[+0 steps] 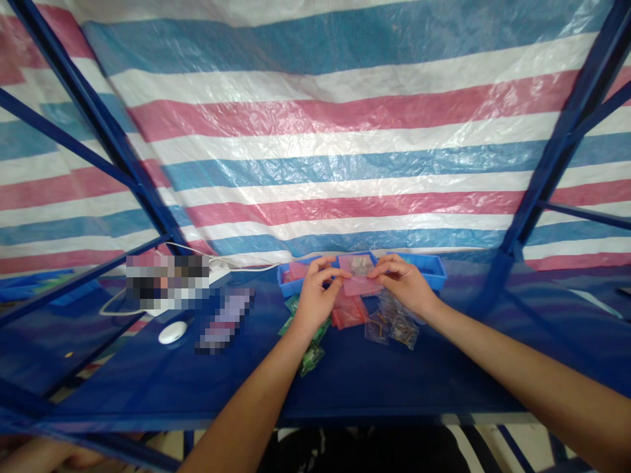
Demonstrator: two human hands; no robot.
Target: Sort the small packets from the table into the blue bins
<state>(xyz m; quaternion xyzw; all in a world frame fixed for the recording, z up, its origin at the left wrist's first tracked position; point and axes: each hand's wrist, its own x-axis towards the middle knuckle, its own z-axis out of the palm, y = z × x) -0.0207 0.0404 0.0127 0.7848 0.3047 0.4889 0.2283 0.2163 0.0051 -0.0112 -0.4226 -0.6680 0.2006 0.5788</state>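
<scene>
My left hand [319, 295] and my right hand [403, 286] pinch the two sides of a pink see-through plastic bag [359, 285], held up above the table. Something pale grey shows at the bag's upper part; I cannot make out what. Beneath it lie red plastic bags [351, 315]. Under and beside my left hand are small green packets [311, 358]. Below my right hand are clear bags with brass-coloured small parts [403, 328]. Behind my hands stand a left blue bin [290, 287] with pink bags, a middle blue bin [363, 255] and a right blue bin [434, 270].
On the blue table [394, 387], to the left, lie a white rounded case [172, 332] and a blurred-out flat rectangle [225, 320]. A white cable [256, 268] runs along the back. Blue metal posts [552, 144] and a striped tarp [345, 157] enclose the table. Someone's bare limb [44, 453] shows lower left.
</scene>
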